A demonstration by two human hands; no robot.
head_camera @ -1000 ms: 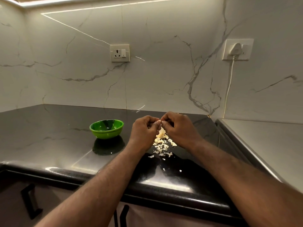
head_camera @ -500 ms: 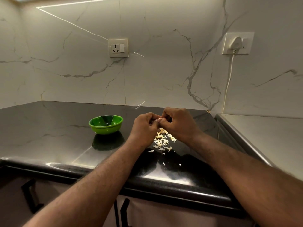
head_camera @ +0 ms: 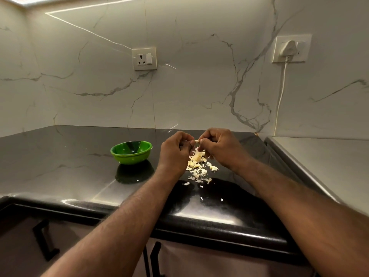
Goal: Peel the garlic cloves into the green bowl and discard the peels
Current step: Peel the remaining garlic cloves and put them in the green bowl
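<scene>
**A:** Where are the hands?

**B:** The left hand [head_camera: 175,154] and the right hand [head_camera: 219,148] are close together, up over the dark worktop [head_camera: 60,156]. Their fingers are curled.

**A:** What do they hold?

**B:** A small pale clove [head_camera: 196,141]. Both hands pinch it between them, one on each side.

**A:** What is under them?

**B:** A heap of peels [head_camera: 197,162] lies on the worktop, right below the hands. A few little bits lie nearer the front edge.

**A:** Where is the bowl?

**B:** The green bowl [head_camera: 119,154] stands upright on the worktop, to the left of the left hand, near it but not touching it. It is shiny inside. I can't tell if anything is in it.

**A:** What is on the wall?

**B:** A white socket [head_camera: 144,59] is on the wall [head_camera: 199,86] behind the bowl. Far to the right is a plug [head_camera: 287,49] with a white cord [head_camera: 280,96] hanging down.
</scene>
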